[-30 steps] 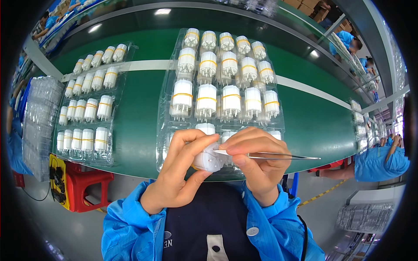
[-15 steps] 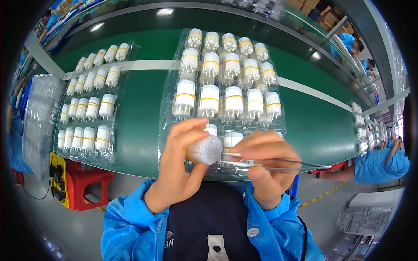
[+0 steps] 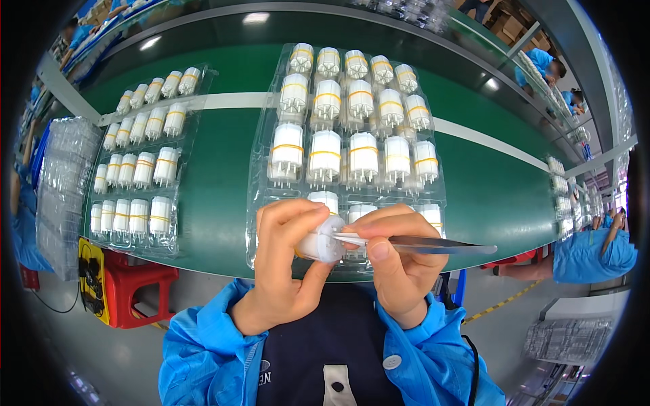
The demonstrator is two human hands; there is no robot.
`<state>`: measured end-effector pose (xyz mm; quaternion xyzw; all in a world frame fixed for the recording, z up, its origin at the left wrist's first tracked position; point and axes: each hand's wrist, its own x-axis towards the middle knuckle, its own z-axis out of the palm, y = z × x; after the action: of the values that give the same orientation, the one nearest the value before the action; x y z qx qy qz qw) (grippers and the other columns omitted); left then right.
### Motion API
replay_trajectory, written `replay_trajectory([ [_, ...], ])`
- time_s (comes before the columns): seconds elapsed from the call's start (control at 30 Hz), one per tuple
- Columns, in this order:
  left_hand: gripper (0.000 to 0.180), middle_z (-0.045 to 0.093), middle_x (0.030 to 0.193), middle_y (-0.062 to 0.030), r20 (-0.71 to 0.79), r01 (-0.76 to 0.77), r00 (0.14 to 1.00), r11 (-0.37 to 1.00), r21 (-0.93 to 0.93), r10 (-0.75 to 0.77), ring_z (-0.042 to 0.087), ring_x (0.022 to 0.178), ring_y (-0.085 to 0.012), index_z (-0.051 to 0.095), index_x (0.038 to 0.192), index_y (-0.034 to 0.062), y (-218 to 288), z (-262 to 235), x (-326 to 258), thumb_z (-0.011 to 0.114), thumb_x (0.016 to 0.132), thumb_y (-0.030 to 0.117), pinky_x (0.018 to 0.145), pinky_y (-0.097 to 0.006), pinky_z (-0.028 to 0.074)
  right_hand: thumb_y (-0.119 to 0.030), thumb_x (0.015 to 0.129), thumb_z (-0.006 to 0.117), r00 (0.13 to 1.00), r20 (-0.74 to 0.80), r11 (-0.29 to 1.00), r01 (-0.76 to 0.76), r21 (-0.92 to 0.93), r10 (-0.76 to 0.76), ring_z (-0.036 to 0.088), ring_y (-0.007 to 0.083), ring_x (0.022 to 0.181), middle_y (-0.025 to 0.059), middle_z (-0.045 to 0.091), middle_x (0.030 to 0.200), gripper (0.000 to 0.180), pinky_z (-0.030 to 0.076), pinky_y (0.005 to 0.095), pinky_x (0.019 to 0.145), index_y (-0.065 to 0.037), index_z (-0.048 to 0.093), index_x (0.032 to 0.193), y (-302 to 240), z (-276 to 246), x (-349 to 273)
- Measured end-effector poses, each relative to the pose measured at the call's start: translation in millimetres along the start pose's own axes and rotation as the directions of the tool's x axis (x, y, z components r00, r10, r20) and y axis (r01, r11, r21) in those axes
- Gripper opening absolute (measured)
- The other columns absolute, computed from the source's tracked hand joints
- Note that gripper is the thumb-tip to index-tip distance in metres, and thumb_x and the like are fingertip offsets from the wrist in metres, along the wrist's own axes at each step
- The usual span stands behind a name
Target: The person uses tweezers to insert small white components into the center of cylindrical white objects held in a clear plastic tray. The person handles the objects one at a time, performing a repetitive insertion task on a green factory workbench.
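The left hand's (image 3: pixel 277 267) grip wrapped a white cylinder (image 3: pixel 315 245) above the desk (image 3: pixel 213 210); the right hand (image 3: pixel 405 260) pinched tweezers (image 3: pixel 443 245), tips at its end face. The cylinder seemed light, stiff, perhaps slippery, best held by its sides.

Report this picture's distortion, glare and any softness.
Head view: fisheye bends the green table's near edge into a curve, corners black; head view: bright reflections glare along the far side; head view: left hand and right hand look fairly crisp, but the tweezers' pale tips blend into the white cylinder.
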<state>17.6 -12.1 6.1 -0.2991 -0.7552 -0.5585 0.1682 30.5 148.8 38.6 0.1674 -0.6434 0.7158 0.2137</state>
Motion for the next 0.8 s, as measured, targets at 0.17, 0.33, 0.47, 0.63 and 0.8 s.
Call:
replay_trajectory([
  [0.17,0.055,0.046,0.122,-0.0214,-0.019,-0.072,0.997,0.995,0.075,0.073,0.052,0.108,-0.0274,0.049,0.126,-0.0038,-0.7,-0.3,3.8,0.065,0.075,-0.009,0.089,-0.034,0.046,0.000,0.086,0.065,1.000,0.006,1.000,-0.014,0.028,0.013,0.066,0.0213,0.085,0.0178,0.069,0.092,0.011,0.052,0.0302,0.074,0.005,0.067,0.096,0.7,-1.7,-1.7],
  [0.33,0.054,0.048,0.121,-0.0214,-0.031,-0.059,0.998,0.996,0.062,0.061,0.053,0.108,-0.0287,0.050,0.125,-0.0032,-1.6,-0.9,3.8,0.066,0.074,-0.009,0.089,-0.034,0.046,0.001,0.088,0.064,0.998,-0.006,0.978,-0.055,0.201,0.058,0.065,0.0202,0.088,0.0170,0.068,0.095,0.011,0.051,0.0307,0.078,0.005,0.066,0.098,5.5,-0.4,-2.7],
  [0.47,0.053,0.048,0.121,-0.0216,-0.026,-0.073,0.997,0.991,0.109,0.076,0.053,0.108,-0.0289,0.050,0.125,-0.0028,-1.0,-1.4,5.2,0.067,0.075,-0.008,0.088,-0.034,0.046,0.001,0.088,0.064,0.999,0.004,0.983,-0.048,0.177,0.048,0.064,0.0199,0.088,0.0170,0.068,0.096,0.011,0.051,0.0308,0.078,0.005,0.065,0.098,7.0,-0.3,-2.1],
  [0.63,0.053,0.048,0.121,-0.0217,-0.024,-0.070,0.997,0.994,0.087,0.072,0.053,0.107,-0.0287,0.050,0.126,-0.0026,-3.4,-0.7,4.0,0.067,0.076,-0.008,0.088,-0.034,0.047,0.002,0.086,0.065,1.000,0.018,0.988,-0.024,0.155,0.021,0.066,0.0215,0.087,0.0180,0.069,0.094,0.010,0.052,0.0312,0.077,0.006,0.066,0.095,8.3,-1.7,-1.9],
  [0.8,0.052,0.048,0.121,-0.0218,-0.003,-0.043,0.999,0.998,0.053,0.043,0.054,0.106,-0.0284,0.049,0.126,-0.0028,-1.8,-1.9,4.7,0.066,0.077,-0.008,0.087,-0.034,0.047,0.003,0.085,0.066,0.999,0.050,0.995,-0.006,0.102,0.001,0.066,0.0231,0.085,0.0186,0.069,0.092,0.011,0.053,0.0317,0.076,0.006,0.066,0.095,6.5,-4.1,0.5],
])
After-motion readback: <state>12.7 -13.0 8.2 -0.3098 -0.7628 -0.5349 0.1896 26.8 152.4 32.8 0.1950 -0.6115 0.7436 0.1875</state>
